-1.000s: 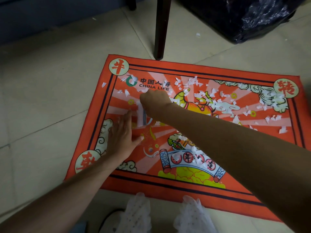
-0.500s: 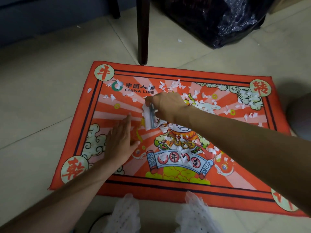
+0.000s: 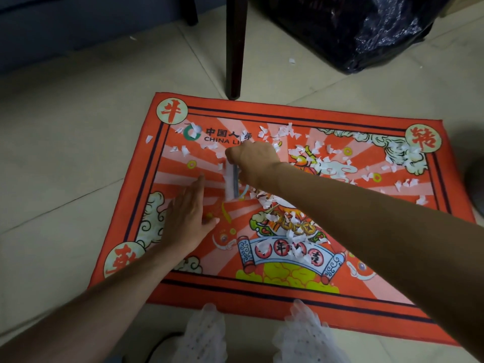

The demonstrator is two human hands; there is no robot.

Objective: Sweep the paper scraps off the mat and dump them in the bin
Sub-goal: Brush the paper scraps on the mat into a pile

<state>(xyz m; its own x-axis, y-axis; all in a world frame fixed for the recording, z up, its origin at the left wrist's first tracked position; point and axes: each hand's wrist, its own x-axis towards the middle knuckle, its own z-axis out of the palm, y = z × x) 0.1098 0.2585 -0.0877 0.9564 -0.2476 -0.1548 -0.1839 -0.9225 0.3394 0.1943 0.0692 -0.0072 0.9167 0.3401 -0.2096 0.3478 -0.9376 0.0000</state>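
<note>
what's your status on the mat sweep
Right hand grips small brush; left hand flat on mat. Paper scraps still scattered. Chair leg before bin bag.

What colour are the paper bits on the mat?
White, in the head view: the scraps lie scattered on the mat.

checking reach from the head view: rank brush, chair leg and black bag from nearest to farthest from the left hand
From the left hand:
1. brush, just right of its fingertips, on the mat
2. chair leg, beyond the mat's far edge
3. black bag, far right corner
</note>
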